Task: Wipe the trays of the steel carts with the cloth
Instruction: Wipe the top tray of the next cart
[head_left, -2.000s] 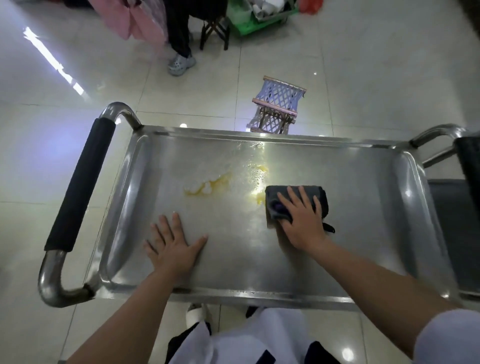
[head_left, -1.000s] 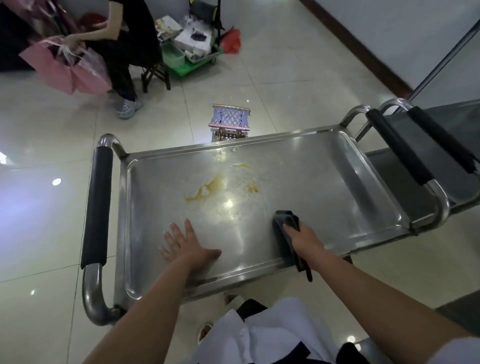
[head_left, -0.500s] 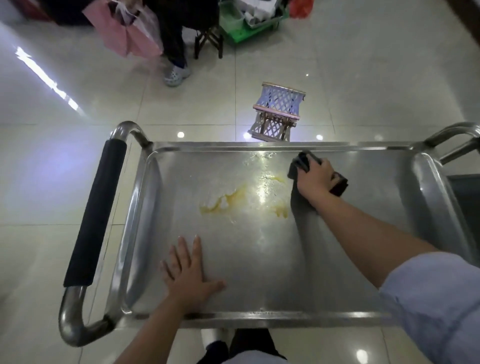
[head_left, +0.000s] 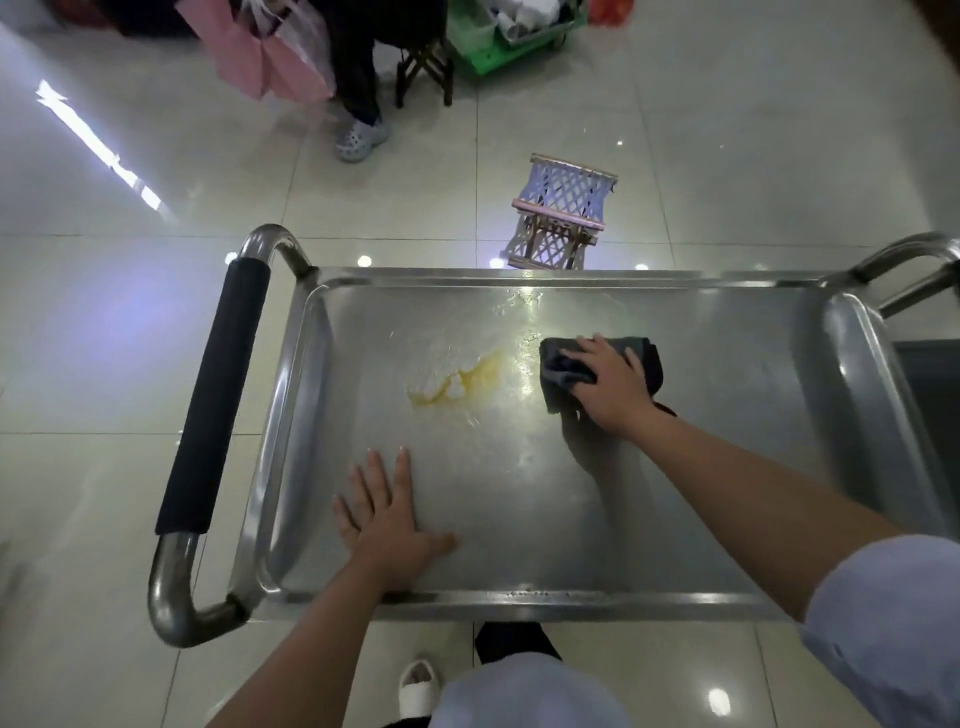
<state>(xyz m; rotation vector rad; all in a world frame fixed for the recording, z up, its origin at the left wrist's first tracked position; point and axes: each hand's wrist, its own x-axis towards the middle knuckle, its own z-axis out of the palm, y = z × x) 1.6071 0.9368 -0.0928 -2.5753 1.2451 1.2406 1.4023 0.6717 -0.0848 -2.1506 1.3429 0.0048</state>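
My right hand (head_left: 613, 387) presses cloth (head_left: 563, 371) flat, 3 o'clock of yellow spill (head_left: 467, 382); left hand (head_left: 387, 517) flat, fingers spread, on tray (head_left: 675, 519).

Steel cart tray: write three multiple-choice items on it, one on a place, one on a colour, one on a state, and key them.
1. Where does the cloth lie relative to the yellow spill?
A. To its right, apart from it
B. On top of it
C. To its left, by the black handle

2. What colour is the cloth?
A. White
B. Dark grey
C. Pink

3. How is the left hand?
A. Curled round the handle
B. Lifted off the cart
C. Flat on the tray, fingers spread

Key:
1 A, bare steel shows between the cloth's left edge and the spill.
2 B, the wad under the right hand is dark grey.
3 C, the palm rests on the steel near the front rim, holding nothing.
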